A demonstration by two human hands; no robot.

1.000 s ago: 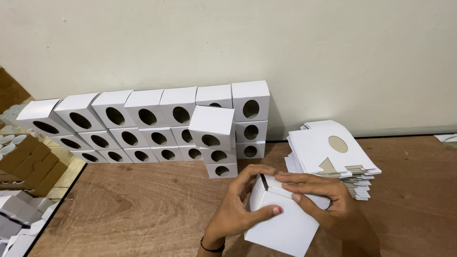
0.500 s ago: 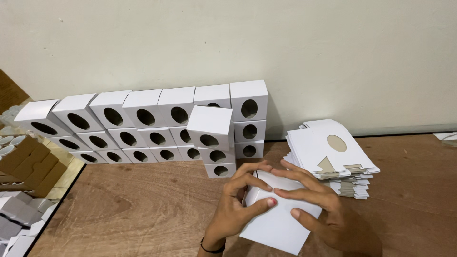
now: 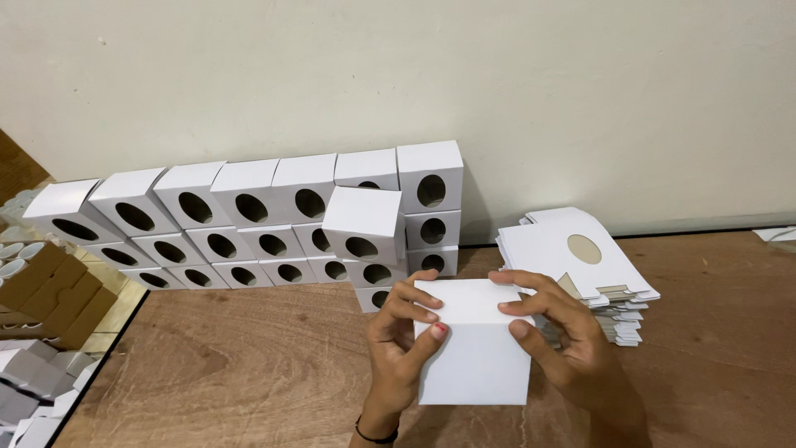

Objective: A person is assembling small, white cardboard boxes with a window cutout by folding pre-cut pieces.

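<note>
Both hands now clasp the white box squarely — left hand and right hand each in a pinching grip on its top edges. It stands upright over the tabletop, no longer tilted as before, before the stacked boxes.

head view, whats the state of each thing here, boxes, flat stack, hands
held box: folded up, closed on top, gripped on both sides
left hand: closed on held box, fingers on its top edge
right hand: closed on held box
box wall: assembled, stacked in rows against the wall, oval holes facing out
flat stack: unfolded blanks, piled on the table
</note>
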